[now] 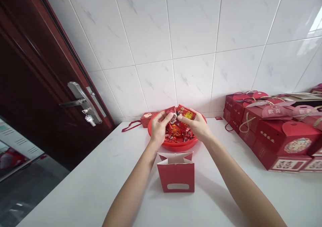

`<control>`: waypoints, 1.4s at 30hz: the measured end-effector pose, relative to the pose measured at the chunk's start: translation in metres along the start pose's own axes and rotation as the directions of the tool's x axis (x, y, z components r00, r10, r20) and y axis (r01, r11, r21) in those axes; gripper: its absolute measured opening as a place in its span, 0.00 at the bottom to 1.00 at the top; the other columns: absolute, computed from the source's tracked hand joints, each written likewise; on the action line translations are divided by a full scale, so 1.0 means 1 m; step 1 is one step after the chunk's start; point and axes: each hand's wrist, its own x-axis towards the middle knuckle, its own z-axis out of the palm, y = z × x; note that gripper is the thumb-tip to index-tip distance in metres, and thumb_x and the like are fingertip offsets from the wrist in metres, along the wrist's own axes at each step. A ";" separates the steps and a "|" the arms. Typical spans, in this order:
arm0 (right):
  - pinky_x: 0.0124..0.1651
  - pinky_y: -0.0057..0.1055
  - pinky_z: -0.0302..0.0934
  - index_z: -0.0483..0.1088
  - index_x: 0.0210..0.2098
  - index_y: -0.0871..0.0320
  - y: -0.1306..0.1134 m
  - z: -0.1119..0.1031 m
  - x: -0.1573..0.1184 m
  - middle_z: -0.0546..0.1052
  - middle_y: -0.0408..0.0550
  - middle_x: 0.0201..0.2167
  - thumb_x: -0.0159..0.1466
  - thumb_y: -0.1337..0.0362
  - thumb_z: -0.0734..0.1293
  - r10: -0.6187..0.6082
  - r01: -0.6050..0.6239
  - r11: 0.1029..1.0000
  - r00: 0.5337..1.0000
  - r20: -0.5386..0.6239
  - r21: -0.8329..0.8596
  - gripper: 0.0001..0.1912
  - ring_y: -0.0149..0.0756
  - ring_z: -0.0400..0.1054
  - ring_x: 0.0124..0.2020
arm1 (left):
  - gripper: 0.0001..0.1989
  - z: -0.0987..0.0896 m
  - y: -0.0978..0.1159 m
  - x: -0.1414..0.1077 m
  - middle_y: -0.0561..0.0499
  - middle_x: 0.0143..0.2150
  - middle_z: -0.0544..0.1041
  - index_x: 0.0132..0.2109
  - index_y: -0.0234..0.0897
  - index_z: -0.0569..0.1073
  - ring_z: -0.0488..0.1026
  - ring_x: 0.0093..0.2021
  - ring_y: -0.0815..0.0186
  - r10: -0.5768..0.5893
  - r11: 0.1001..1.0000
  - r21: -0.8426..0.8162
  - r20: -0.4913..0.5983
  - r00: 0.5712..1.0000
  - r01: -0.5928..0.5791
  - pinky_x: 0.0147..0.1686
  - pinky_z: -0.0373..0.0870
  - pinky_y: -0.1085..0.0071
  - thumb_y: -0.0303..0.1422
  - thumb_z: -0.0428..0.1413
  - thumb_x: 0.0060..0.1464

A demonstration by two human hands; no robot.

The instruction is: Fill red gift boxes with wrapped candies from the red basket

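Note:
Over a round red basin [177, 148] of wrapped sweets [175, 130], both my hands are raised close together. My left hand [159, 126] pinches a dark red candy packet [172, 117] with a white label patch. Between the thumb and fingers of my right hand [198, 124] is a brighter red snack packet [185, 113] with yellow lettering. The two packets nearly meet at their inner edges. Nearer to me, between my forearms, a red paper box [176, 176] stands upright with its top open and a pale oval on its front.
Several red gift boxes [275, 138] with rope handles crowd the right side against the tiled wall [193, 79]. Behind the basin's left lies a small red box [147, 119] with a ribbon. A dark wooden door [47, 72] with keys stands at left.

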 end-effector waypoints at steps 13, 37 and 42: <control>0.36 0.35 0.71 0.74 0.42 0.58 -0.040 0.000 -0.020 0.79 0.46 0.33 0.49 0.59 0.78 -0.097 0.088 0.958 0.995 -0.021 -0.273 0.23 0.40 0.75 0.34 | 0.12 -0.041 0.052 -0.025 0.49 0.47 0.77 0.37 0.38 0.74 0.75 0.44 0.63 0.055 0.982 0.150 0.341 0.939 -0.112 0.47 0.72 0.67 0.37 0.67 0.50; 0.27 0.27 0.57 0.72 0.35 0.56 -0.057 0.011 -0.045 0.73 0.40 0.27 0.58 0.64 0.71 0.160 0.138 0.667 0.933 0.322 -0.732 0.06 0.31 0.66 0.27 | 0.21 -0.052 0.075 -0.038 0.50 0.52 0.79 0.53 0.44 0.79 0.75 0.52 0.57 -0.509 0.691 0.704 0.635 0.582 -0.163 0.52 0.71 0.65 0.34 0.65 0.50; 0.26 0.28 0.53 0.68 0.28 0.57 -0.053 0.015 -0.043 0.68 0.40 0.24 0.63 0.61 0.68 0.090 0.120 0.743 0.957 0.275 -0.658 0.09 0.29 0.60 0.25 | 0.22 -0.055 0.072 -0.037 0.49 0.55 0.78 0.53 0.43 0.78 0.72 0.57 0.56 -0.505 0.673 0.722 0.605 0.616 -0.158 0.50 0.72 0.66 0.35 0.65 0.49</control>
